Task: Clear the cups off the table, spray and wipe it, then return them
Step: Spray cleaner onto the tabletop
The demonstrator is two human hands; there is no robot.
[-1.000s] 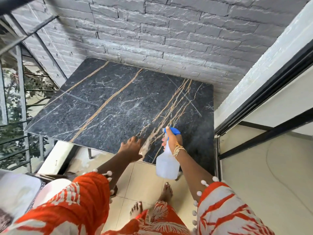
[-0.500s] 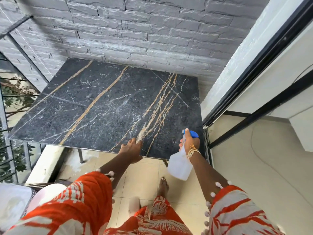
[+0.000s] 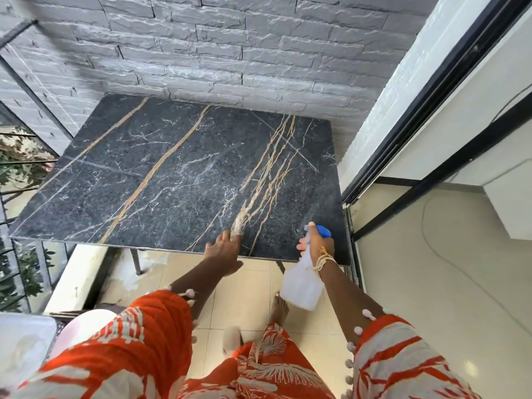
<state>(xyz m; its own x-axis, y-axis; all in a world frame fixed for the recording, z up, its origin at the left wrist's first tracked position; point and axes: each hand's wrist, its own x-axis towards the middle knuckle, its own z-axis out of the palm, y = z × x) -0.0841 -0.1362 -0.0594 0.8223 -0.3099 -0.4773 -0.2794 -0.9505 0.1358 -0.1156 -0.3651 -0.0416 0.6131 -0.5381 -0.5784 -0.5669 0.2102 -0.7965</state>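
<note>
Dark marble surface [image 3: 178, 174] w/ orange and white veins fills the middle; its far edge sits against the grey brick wall [image 3: 230, 53], right edge runs close along the black door frame [image 3: 431, 116] w/ only a thin gap. Left edge is near a metal railing [image 3: 17, 174] w/ greenery beyond, near edge is open to the person standing on the beige tile floor [image 3: 247, 286]. Top of the surface is open across its whole width, so hands have free room left, far and centre; tightest spot is the near-right corner by the frame. Thin metal legs [image 3: 135, 260] show under the near edge. No cups in view; can't tell where they are. Right hand [image 3: 318, 246] is over the near-right corner, grip wrapped round the neck of a spray bottle [image 3: 302, 286]: translucent white body hanging below the near edge, blue nozzle head [image 3: 324, 232] up top, one finger out front at the trigger. Gold bracelets on that wrist. Left hand [image 3: 223, 249] reaches over the near edge around mid-right, fingers pointing far, w/ a pale blurred bit [image 3: 239, 223] at the fingertips, can't tell if it's a cloth or if the grip holds it. Fine whitish specks lie on the marble just past that hand. Orange-and-white patterned sleeves w/ pom-pom trim [image 3: 161, 335] frame the near side, bare foot [image 3: 279, 309] on the tiles below the bottle.
</note>
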